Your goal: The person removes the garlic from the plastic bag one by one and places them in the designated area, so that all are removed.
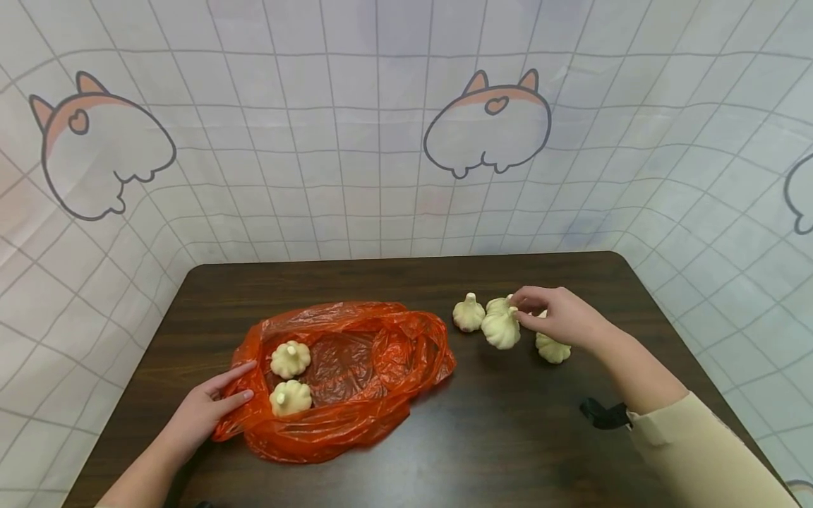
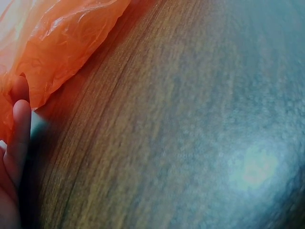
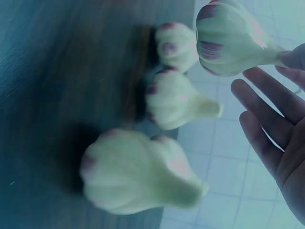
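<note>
Cream garlic bulbs (image 1: 500, 330), six: my right fingers (image 1: 530, 322) pinched one, straight left fingers (image 1: 233, 375) touched one red plastic bag (image 1: 330, 434) holding two.

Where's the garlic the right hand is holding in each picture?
Head: the held garlic is right of centre, at the fingertips of the right hand.
Left wrist: not in it.
Right wrist: the held garlic is at the top right.
Shared landmark: the dark table shows in all three.
</note>
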### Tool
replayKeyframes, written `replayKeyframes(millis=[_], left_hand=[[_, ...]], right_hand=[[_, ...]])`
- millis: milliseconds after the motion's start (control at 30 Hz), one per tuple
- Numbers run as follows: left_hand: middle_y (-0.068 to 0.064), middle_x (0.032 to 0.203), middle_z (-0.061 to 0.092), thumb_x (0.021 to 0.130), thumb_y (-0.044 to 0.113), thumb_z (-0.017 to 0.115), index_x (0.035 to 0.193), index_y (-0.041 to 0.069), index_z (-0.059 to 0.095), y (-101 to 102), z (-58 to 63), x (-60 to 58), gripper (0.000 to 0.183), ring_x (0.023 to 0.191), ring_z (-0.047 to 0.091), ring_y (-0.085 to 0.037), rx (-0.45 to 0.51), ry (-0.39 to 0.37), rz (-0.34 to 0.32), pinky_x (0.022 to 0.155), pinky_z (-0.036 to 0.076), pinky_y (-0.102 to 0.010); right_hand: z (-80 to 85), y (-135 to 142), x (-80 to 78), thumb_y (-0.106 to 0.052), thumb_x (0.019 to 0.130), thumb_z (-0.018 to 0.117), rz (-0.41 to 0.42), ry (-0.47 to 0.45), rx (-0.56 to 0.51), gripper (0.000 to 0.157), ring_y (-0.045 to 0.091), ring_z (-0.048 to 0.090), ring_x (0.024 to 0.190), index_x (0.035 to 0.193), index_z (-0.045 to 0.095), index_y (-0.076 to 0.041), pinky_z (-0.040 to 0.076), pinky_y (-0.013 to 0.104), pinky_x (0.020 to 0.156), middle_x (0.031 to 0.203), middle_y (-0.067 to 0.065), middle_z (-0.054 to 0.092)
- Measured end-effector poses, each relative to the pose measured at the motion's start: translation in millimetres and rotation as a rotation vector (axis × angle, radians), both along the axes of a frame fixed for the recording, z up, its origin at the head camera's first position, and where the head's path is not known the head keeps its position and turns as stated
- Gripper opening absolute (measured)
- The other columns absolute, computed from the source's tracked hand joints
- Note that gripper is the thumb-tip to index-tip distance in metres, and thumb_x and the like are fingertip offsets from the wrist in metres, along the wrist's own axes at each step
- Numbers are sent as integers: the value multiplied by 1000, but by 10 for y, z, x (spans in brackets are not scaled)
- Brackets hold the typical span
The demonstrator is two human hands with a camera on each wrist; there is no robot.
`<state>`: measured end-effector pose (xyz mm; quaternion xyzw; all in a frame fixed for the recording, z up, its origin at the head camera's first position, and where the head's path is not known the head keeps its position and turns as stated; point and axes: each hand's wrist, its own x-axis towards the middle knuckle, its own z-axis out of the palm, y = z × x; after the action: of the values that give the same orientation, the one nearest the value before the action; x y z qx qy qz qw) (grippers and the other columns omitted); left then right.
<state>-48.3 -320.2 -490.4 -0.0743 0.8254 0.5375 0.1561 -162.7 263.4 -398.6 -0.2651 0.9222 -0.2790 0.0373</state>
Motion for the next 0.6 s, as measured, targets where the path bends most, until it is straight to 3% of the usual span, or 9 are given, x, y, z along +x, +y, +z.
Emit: replayKeyframes(millis=[333,600], left_hand=[[-24,156,31,94,41,67,153,16,41,-10,-30,-1,70,131,45,-36,-7,2,1,87,54,-28],[-24,156,32,94,42,67,153,17,41,-29,-29,-11,69,132,44,-36,-19,15,0,86,55,-28]], right_hand=[[-182,138,1,-21,95,68,27,5,67,6,10,62,88,100,68,-20,52,40,77,91,-13,66],[-258,163,-11,-20,95,67,32,-14,134,6,13,65,89,101,69,-20,52,39,77,92,-11,68]])
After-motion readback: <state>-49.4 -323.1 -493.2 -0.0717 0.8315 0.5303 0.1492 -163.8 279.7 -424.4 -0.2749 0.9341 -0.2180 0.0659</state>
